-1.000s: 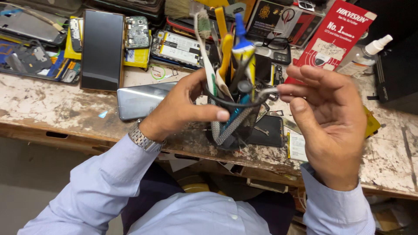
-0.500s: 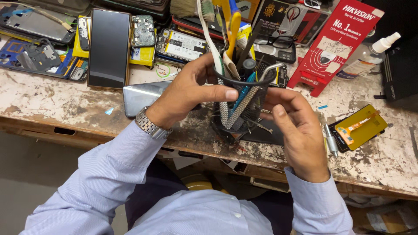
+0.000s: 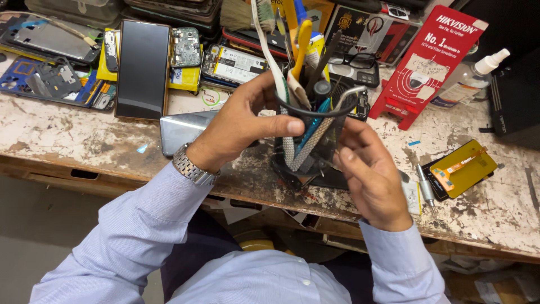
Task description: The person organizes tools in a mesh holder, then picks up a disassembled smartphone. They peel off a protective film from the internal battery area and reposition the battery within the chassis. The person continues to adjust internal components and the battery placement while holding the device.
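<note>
The left hand [image 3: 242, 126] gripped the mesh tool holder [image 3: 312, 141] by its rim, steadying it; the right hand's [image 3: 368, 174] fingers [image 3: 351, 135] lay loosely curled against its side, empty.

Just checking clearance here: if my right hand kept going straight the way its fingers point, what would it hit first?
The right hand points up and left at the black wire-mesh tool cup, which its fingers seem already to touch. That cup comes first; depth is hard to judge from above.
</note>
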